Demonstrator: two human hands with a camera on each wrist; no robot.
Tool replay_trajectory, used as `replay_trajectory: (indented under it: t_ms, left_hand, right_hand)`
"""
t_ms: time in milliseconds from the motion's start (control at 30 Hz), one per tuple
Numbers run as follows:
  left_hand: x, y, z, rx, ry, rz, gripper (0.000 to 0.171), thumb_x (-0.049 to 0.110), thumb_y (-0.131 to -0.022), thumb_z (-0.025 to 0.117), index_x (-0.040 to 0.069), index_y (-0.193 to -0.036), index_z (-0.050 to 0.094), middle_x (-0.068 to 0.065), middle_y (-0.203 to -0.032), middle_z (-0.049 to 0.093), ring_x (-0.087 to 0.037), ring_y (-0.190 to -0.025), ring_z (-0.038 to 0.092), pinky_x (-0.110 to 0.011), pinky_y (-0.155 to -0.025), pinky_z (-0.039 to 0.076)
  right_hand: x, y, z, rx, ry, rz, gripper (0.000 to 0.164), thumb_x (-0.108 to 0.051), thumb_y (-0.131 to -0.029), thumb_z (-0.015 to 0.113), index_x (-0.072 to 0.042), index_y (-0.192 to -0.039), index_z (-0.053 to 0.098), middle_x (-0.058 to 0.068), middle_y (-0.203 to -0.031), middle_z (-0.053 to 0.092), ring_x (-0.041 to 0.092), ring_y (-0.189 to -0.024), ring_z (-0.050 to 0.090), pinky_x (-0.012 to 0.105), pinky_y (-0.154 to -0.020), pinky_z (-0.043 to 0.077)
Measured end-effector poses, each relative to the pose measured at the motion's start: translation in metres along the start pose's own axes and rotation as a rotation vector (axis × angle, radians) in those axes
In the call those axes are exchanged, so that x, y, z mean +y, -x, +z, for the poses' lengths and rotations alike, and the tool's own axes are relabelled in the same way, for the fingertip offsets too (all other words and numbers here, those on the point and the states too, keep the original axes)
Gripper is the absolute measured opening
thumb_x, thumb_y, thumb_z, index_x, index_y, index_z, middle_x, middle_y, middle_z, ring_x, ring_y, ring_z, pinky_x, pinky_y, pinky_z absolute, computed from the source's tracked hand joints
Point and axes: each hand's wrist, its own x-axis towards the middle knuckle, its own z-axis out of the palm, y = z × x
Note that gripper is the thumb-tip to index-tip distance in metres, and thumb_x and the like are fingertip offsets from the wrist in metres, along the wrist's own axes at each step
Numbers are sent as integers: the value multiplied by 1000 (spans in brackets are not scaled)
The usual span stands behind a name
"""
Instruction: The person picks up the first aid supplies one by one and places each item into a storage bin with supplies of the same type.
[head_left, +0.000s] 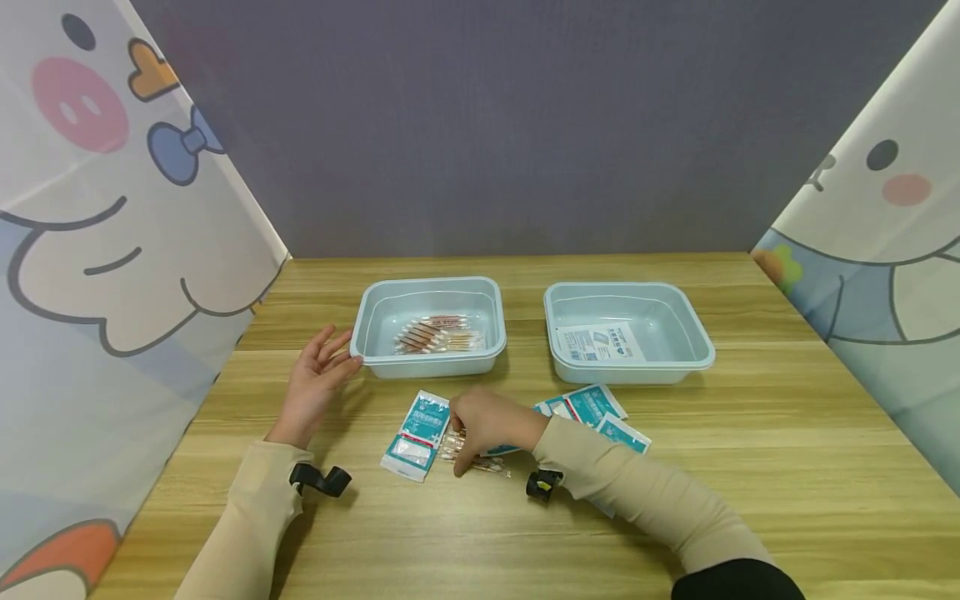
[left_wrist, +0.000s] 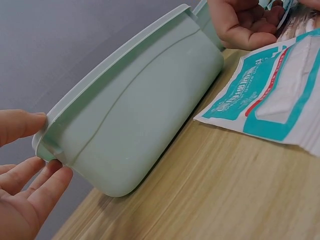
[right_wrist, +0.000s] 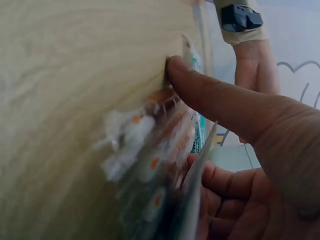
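My left hand [head_left: 313, 385] is at the front left corner of a pale blue plastic tub [head_left: 427, 367]. In the left wrist view its fingertips [left_wrist: 52, 167] meet the underside of the rim, with another digit at the rim's upper edge. Several clear packs of cotton swabs [head_left: 431, 335], some brown, lie inside that tub. In front of it my right hand [head_left: 491, 421] grips a clear pack of cotton swabs [head_left: 491, 465] low over the table, thumb [right_wrist: 220, 97] on one side and fingers on the other. A teal-and-white packet [head_left: 420, 433] lies just left of it.
To the right stands a second pale blue tub [head_left: 637, 371] holding a white printed packet [head_left: 600, 342]. More teal-and-white packets [head_left: 592, 404] are partly under my right forearm on the wooden table [head_left: 420, 542]. A grey wall [head_left: 517, 125] rises behind.
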Motion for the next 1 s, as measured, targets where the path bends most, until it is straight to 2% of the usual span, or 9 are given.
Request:
replay_trajectory:
  t_ms: [100,300,400,467,633,700,867,1000]
  left_hand:
    - [0,0,0,-1,4,-1,80,-1,-97,61,1,-158,9,-25,-157,30,-6,-112,55,-16,-91,51]
    - [-1,0,0,1,10,3,80,-2,-97,61,1,-158,9,-26,-157,29,-5,-112,55,-16,-91,52]
    - [-1,0,0,3,10,5,80,-2,-97,61,1,-158,9,-25,-156,30,-6,-112,56,-16,-91,52]
    - [-1,-1,0,4,12,4,80,-2,-97,61,1,-158,10,-25,-156,30,-6,-112,56,-16,-91,52]
    - [-1,0,0,4,8,0,80,-2,-97,61,1,-158,9,-25,-157,30,-7,-113,55,-16,-91,51]
    - [-1,0,0,4,9,-1,80,-2,-97,61,0,-158,9,-25,-157,29,-7,-113,55,-16,-91,51]
    - [0,1,0,3,14,6,80,-3,-97,61,-1,-158,9,-27,-156,29,-4,-110,56,-16,-91,52]
    - [0,1,0,3,27,11,80,-4,-97,60,-2,-157,8,-28,-156,28,-2,-108,57,-16,-90,52]
  right_hand:
    - [-1,0,0,10,9,-12,42,-28,-65,94,-12,-76,57,-7,-71,49,9,-65,42,21,-59,38]
    - [-1,1,-4,31,-38,-10,20,-9,-70,79,-13,-69,59,-8,-65,51,9,-62,44,21,-55,37]
    - [-1,1,-5,50,-35,-11,21,-8,-70,76,-15,-62,58,-11,-58,50,8,-61,45,21,-59,40]
    - [0,0,-7,60,-23,-12,23,-9,-72,76,-17,-58,59,-13,-55,49,8,-64,46,22,-67,43]
    - [3,0,-11,62,-48,-68,28,-2,-73,72,-16,-54,58,-14,-49,43,5,-54,42,19,-60,37]
    - [6,0,-12,54,-64,-91,28,0,-72,71,-15,-54,57,-14,-47,42,3,-47,40,17,-53,34]
    - [8,1,-19,23,-107,-93,21,0,-73,71,-13,-58,66,-14,-48,49,1,-44,45,16,-52,41]
    - [9,2,-28,-23,-190,-90,19,1,-77,70,-10,-62,69,-6,-50,55,3,-45,49,15,-51,43]
